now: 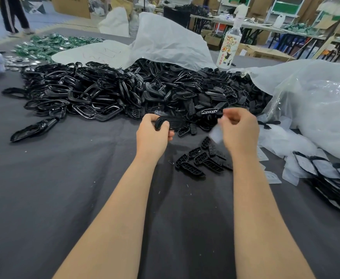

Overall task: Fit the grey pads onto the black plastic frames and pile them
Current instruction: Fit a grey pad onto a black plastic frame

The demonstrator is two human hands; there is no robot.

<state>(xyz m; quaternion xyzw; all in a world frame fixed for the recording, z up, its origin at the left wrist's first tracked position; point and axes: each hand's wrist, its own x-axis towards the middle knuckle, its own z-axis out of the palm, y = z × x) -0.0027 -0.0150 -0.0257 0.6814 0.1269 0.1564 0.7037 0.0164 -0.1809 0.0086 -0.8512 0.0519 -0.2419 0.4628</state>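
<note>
So, the black frame (172, 122) sits in my left hand (153, 135), fingers curled round its end, just above the desk (64, 188) at the near edge of the big heap of frames (104, 91). It's glossy, a rounded loop with an open middle. My right hand (240, 129) is blurry but seems to pinch a thin pale grey pad (215, 134) just beside it. My tip: keep the frame steady, line the pad's outline up first, then press round the edges. The finished pile (330, 178) lies off to my right.

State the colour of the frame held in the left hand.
Glossy black. The frame, gripped by the left hand, shows best in the head view.
</note>
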